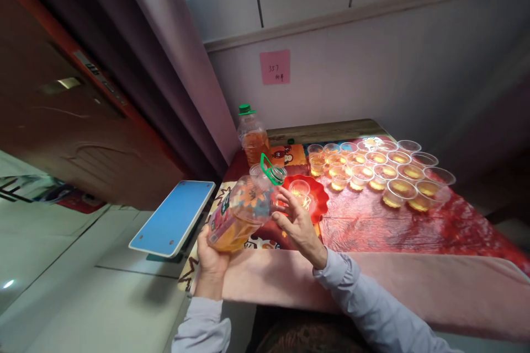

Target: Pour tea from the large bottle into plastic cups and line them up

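Observation:
A large clear bottle (244, 212) with a green ring handle and an uncapped mouth is tilted, its mouth up and to the right, some amber liquid low inside. My left hand (212, 251) holds it under its base. Near the bottle's neck is my right hand (296, 220), fingers curved and apart; whether the fingertips touch the neck is unclear. Behind the neck sits a red scalloped dish (321, 201) with a clear cup (300, 188) in it. Several clear cups (401, 188) with yellowish liquid stand in rows on the right.
Behind stands a second bottle (254, 143) with a green cap and amber liquid. A blue stool (176, 218) is left of the table. A green cap (291, 142) lies at the back. The red cloth (364, 226) covers the table by a wall.

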`<state>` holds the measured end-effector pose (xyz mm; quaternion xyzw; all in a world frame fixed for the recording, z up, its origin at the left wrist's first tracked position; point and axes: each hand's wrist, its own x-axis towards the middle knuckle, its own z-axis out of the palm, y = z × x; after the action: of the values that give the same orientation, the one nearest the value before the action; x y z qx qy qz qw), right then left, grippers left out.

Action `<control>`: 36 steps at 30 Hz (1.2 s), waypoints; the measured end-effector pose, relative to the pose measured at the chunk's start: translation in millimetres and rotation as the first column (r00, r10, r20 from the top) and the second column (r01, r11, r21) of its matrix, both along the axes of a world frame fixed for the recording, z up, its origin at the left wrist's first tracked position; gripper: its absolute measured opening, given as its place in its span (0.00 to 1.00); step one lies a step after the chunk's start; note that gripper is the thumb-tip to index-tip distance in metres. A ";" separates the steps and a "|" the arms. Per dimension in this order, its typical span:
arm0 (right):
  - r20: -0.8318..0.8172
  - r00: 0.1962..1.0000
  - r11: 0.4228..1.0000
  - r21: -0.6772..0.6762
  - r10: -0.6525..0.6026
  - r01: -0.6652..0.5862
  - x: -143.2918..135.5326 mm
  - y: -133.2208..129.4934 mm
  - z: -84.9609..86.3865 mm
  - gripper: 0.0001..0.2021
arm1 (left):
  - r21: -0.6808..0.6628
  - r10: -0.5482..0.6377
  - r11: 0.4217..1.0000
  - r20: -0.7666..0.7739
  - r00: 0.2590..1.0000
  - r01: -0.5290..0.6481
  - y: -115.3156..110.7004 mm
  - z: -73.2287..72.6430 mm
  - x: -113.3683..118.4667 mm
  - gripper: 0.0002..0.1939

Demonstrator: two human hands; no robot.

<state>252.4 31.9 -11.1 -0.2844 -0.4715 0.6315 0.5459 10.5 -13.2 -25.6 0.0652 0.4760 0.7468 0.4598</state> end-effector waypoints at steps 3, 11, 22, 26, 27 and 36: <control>-0.004 1.000 0.998 -0.056 0.015 -0.015 -1.2 -6.1 -5.6 0.44 | -0.001 0.061 0.998 -0.076 0.995 -0.062 -4.2 13.3 -3.0 0.18; -0.141 0.980 0.976 -0.148 0.138 -0.159 -4.1 -16.5 -11.5 0.43 | -0.054 0.087 0.993 -0.218 0.972 -0.101 -18.5 56.7 -18.2 0.18; -0.331 0.923 0.911 -0.284 0.198 -0.298 4.3 -15.2 -8.4 0.46 | -0.107 -0.003 0.994 -0.293 0.956 -0.030 -20.4 83.9 -17.9 0.24; -0.394 0.893 0.882 -0.313 0.219 -0.354 8.0 -16.3 -9.0 0.52 | -0.127 0.030 0.988 -0.376 0.926 -0.083 -17.3 92.1 -12.0 0.20; -0.406 0.887 0.875 -0.322 0.219 -0.363 8.1 -16.4 -9.8 0.54 | -0.129 0.046 0.986 -0.391 0.919 -0.104 -16.0 93.9 -10.2 0.18; -0.439 0.876 0.875 -0.324 0.198 -0.360 7.4 -13.5 -12.5 0.61 | -0.160 0.093 0.970 -0.441 0.892 -0.181 -6.3 106.5 6.9 0.16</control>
<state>259.8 18.4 -23.6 -0.1837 -0.2513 0.8309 0.4611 17.4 -19.5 80.9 0.1488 0.6407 0.6937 0.2934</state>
